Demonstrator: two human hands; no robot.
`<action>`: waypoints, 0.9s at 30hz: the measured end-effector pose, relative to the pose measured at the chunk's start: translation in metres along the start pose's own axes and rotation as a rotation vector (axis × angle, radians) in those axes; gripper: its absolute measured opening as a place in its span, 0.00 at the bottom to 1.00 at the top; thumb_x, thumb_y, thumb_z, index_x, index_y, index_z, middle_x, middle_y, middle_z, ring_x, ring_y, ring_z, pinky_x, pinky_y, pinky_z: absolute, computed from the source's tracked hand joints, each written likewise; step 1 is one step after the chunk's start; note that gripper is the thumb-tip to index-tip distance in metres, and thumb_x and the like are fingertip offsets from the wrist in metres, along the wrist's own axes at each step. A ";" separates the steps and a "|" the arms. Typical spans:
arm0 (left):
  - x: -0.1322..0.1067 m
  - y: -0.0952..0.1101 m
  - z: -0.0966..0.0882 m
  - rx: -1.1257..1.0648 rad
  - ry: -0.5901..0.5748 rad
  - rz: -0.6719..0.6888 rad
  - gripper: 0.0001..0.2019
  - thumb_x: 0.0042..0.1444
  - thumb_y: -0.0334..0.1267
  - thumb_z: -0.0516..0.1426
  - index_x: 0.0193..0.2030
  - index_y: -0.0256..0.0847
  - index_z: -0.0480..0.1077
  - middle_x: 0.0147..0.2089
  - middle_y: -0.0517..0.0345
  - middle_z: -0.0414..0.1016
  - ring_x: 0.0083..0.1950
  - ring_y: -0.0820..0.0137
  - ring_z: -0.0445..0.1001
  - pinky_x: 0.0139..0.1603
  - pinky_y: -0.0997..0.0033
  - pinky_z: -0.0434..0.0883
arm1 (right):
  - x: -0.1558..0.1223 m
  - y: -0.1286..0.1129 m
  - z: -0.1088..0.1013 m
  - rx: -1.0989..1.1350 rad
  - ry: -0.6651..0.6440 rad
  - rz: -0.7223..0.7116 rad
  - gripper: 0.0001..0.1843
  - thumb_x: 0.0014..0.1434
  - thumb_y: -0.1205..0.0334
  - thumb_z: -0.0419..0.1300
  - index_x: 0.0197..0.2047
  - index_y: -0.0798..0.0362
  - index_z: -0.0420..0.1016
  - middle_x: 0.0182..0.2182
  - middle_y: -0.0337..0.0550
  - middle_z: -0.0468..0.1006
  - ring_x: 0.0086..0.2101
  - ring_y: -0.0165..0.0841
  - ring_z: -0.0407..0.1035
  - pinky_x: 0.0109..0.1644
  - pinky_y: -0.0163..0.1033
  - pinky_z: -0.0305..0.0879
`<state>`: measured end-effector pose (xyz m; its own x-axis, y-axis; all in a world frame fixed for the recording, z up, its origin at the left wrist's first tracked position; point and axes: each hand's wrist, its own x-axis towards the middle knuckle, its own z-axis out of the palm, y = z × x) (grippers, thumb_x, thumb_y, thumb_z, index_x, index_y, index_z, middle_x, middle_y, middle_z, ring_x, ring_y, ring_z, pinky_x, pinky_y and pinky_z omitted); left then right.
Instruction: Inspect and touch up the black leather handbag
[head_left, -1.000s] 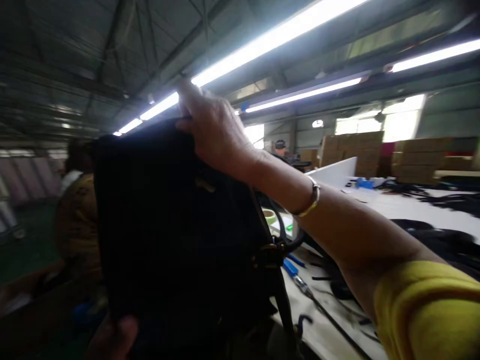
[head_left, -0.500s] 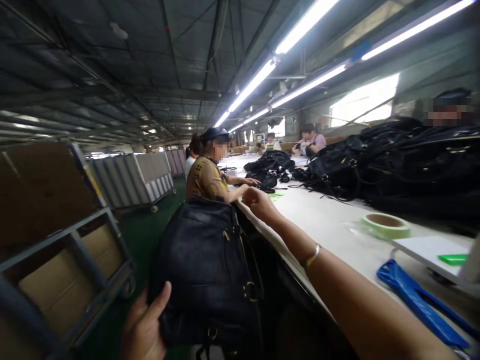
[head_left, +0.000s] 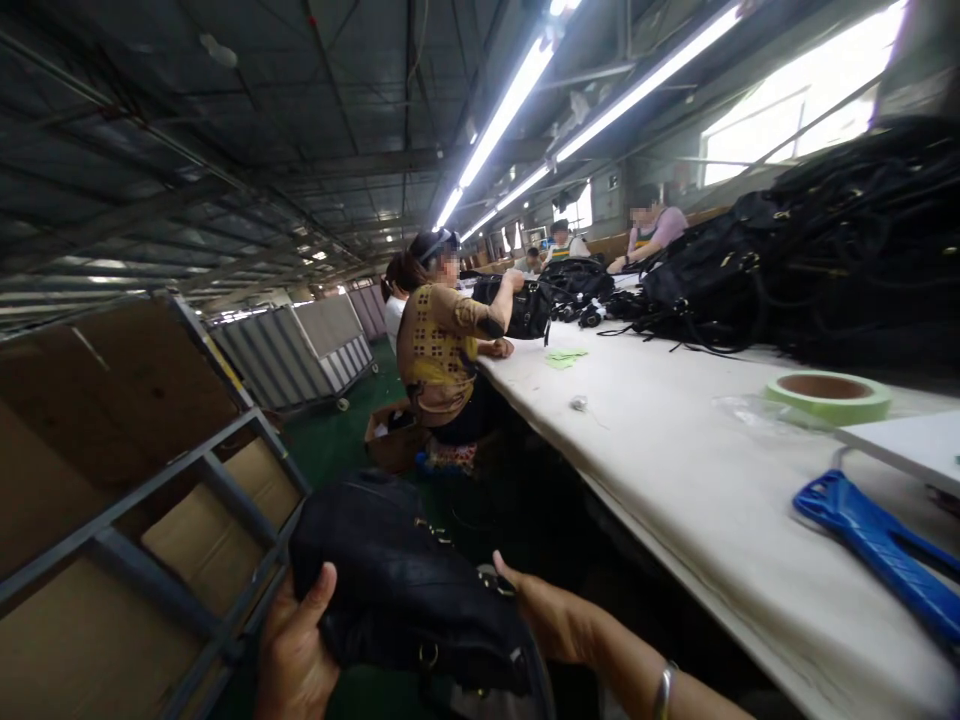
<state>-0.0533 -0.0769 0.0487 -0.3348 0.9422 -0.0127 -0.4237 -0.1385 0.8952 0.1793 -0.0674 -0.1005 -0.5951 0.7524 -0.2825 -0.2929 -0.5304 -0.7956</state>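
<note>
A black leather bag with gold hardware lies low between my hands, beside the long white table. My left hand grips its near left edge, thumb on top. My right hand presses against the bag's right side, fingers partly hidden behind it; a bracelet shows on that wrist.
A metal cart with cardboard boxes stands close on the left. On the table lie a green tape roll, a blue tool and a heap of black bags. A seated person in a yellow top works ahead; other people sit farther back.
The bag came down from in front of my face to lap height and tipped flat. My right hand moved from its top to its right side.
</note>
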 end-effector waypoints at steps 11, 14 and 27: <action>0.025 -0.009 -0.030 -0.050 -0.013 -0.120 0.50 0.23 0.36 0.76 0.61 0.49 0.68 0.51 0.53 0.80 0.62 0.46 0.69 0.65 0.49 0.66 | -0.007 -0.090 0.046 0.209 0.158 -0.503 0.31 0.39 0.69 0.70 0.50 0.54 0.73 0.34 0.42 0.82 0.27 0.33 0.75 0.32 0.37 0.71; 0.027 -0.010 -0.040 -0.096 -0.007 -0.157 0.51 0.24 0.36 0.76 0.62 0.50 0.67 0.51 0.54 0.80 0.62 0.47 0.68 0.66 0.50 0.66 | -0.006 -0.105 0.054 0.158 0.137 -0.607 0.31 0.42 0.70 0.69 0.52 0.51 0.72 0.37 0.41 0.82 0.30 0.34 0.76 0.33 0.37 0.71; 0.033 -0.022 -0.025 -0.146 0.037 -0.097 0.22 0.52 0.41 0.65 0.54 0.44 0.74 0.57 0.51 0.76 0.68 0.53 0.62 0.70 0.51 0.61 | -0.027 -0.214 0.100 -0.184 0.102 -0.700 0.31 0.44 0.69 0.69 0.54 0.49 0.74 0.42 0.41 0.83 0.34 0.37 0.77 0.35 0.38 0.73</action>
<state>-0.0764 -0.0501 0.0174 -0.3155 0.9420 -0.1148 -0.5727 -0.0925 0.8145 0.1834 -0.0129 0.1312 -0.2392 0.9285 0.2841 -0.4438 0.1557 -0.8825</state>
